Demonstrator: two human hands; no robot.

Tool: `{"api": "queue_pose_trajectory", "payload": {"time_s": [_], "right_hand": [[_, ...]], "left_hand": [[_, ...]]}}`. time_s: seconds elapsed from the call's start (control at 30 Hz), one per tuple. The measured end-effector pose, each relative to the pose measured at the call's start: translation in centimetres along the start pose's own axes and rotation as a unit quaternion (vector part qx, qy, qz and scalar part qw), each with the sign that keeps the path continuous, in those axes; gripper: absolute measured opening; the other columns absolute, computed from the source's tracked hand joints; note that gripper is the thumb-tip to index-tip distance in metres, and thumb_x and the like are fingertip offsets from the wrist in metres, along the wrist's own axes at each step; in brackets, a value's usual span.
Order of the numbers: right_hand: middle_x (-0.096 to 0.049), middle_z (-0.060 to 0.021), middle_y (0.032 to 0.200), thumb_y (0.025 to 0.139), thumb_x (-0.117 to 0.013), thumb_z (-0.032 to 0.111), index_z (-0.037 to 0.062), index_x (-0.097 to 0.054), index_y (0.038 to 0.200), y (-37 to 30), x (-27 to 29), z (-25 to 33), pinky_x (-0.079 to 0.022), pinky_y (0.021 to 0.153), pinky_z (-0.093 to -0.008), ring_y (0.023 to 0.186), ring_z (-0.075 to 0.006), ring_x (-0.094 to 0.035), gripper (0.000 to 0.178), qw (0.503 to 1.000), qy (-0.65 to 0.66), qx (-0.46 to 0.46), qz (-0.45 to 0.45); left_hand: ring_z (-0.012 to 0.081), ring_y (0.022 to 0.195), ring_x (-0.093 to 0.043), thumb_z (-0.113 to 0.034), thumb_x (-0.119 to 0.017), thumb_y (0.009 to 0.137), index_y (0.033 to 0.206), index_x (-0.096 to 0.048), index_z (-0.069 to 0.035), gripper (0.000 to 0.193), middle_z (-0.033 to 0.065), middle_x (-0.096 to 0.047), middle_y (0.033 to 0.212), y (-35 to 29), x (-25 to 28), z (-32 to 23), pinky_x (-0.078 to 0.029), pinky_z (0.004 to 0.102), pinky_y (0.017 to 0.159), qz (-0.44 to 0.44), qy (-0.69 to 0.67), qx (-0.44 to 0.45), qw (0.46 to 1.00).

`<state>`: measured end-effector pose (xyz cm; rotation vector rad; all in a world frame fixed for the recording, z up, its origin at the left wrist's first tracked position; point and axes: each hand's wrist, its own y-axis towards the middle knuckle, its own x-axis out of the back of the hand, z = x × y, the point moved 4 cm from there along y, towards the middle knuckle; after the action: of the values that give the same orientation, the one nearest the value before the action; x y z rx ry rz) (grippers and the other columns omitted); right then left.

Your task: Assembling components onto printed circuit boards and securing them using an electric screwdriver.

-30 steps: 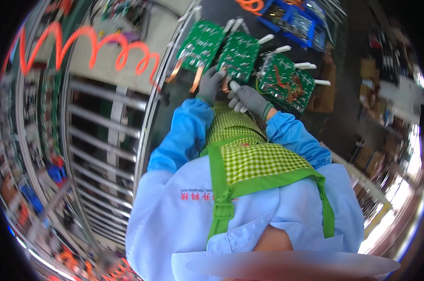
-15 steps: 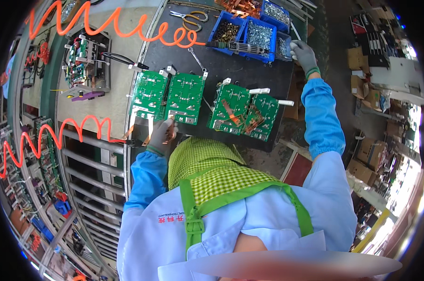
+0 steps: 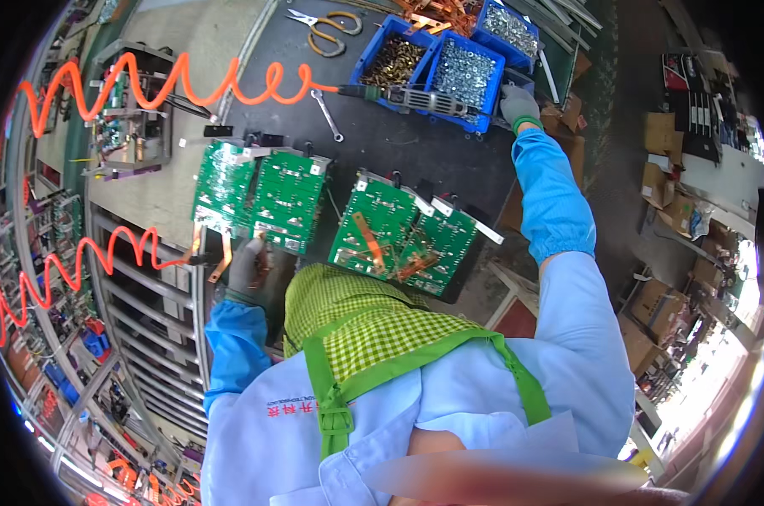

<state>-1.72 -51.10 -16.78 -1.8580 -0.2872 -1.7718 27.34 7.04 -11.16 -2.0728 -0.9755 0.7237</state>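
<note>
Four-cornered green circuit boards lie along the near side of the dark worktable. My left hand [image 3: 247, 266], in a grey glove, is at the near edge of the second circuit board [image 3: 288, 198] from the left. Its fingers are curled, with something reddish-brown beside them that I cannot make out. A copper strip [image 3: 221, 260] sticks out just left of that hand. My right hand [image 3: 518, 105], also gloved, reaches to a small bin [image 3: 519, 80] at the right of the blue bins; its fingertips are hidden. Copper strips [image 3: 368, 239] rest on the boards at the right.
Blue bins hold brass-coloured parts [image 3: 396, 61] and silver hardware [image 3: 464, 72]. A powered screwdriver [image 3: 432, 101] on an orange coiled hose lies across them. Scissors [image 3: 327, 32] and a wrench [image 3: 326, 115] are on the table. An assembled unit [image 3: 129, 126] stands at the left.
My right hand has moved from outside the small bin inward over it. My left hand stays by the board's near edge. The whole view has shifted.
</note>
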Motion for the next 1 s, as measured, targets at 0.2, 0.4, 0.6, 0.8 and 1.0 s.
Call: {"api": "queue_pose_trajectory", "payload": {"time_s": [0.2,0.4,0.6,0.8,1.0], "right_hand": [[-0.063,-0.0144,0.101,0.082,-0.057,0.029,0.0117,-0.064,0.102,-1.3,2.7,-0.7,-0.045,0.084,-0.0424,0.095,-0.0335,-0.058,0.027,0.999,0.012,0.002,0.030],[-0.062,-0.0143,0.100,0.085,-0.051,0.029,0.0142,-0.064,0.101,-2.1,2.0,-0.2,-0.046,0.081,-0.0439,0.094,-0.0338,-0.058,0.025,0.998,0.024,0.051,0.018],[-0.065,-0.0135,0.090,0.079,-0.059,0.032,0.0098,-0.065,0.093,-1.8,1.7,0.0,-0.047,0.077,-0.0400,0.087,-0.0326,-0.061,0.027,0.988,0.145,0.006,-0.044],[-0.063,-0.0164,0.088,0.083,-0.053,0.028,0.0139,-0.061,0.091,-1.8,2.4,-0.9,-0.047,0.076,-0.0435,0.085,-0.0359,-0.060,0.018,0.987,0.150,-0.013,-0.046],[-0.062,-0.0169,0.094,0.085,-0.051,0.027,0.0161,-0.059,0.100,-2.2,4.1,-0.5,-0.046,0.078,-0.0451,0.090,-0.0369,-0.058,0.020,0.997,0.060,-0.022,0.037]], "left_hand": [[0.0096,0.052,-0.046,-0.021,-0.051,0.087,0.085,-0.053,-0.005,0.016,0.0010,-0.047,0.061,0.4,-0.1,-0.1,-0.039,0.0235,0.050,0.029,-0.038,-0.035,0.998],[0.0099,0.050,-0.045,-0.022,-0.051,0.087,0.079,-0.054,-0.005,0.018,0.0006,-0.049,0.060,0.1,-0.6,-0.6,-0.036,0.0230,0.047,-0.018,-0.004,-0.061,0.998],[0.0107,0.049,-0.044,-0.022,-0.051,0.087,0.077,-0.052,-0.005,0.020,0.0026,-0.049,0.059,-0.2,-0.7,0.2,-0.036,0.0233,0.048,-0.026,-0.055,-0.051,0.997],[0.0090,0.049,-0.045,-0.021,-0.050,0.087,0.073,-0.052,-0.005,0.021,0.0014,-0.047,0.057,0.6,0.1,0.5,-0.033,0.0223,0.045,-0.018,-0.025,-0.071,0.997],[0.0100,0.056,-0.050,-0.020,-0.051,0.087,0.096,-0.055,-0.003,0.020,0.0021,-0.054,0.073,-0.2,-0.9,-0.6,-0.041,0.0220,0.052,-0.011,-0.027,-0.057,0.998]]}}
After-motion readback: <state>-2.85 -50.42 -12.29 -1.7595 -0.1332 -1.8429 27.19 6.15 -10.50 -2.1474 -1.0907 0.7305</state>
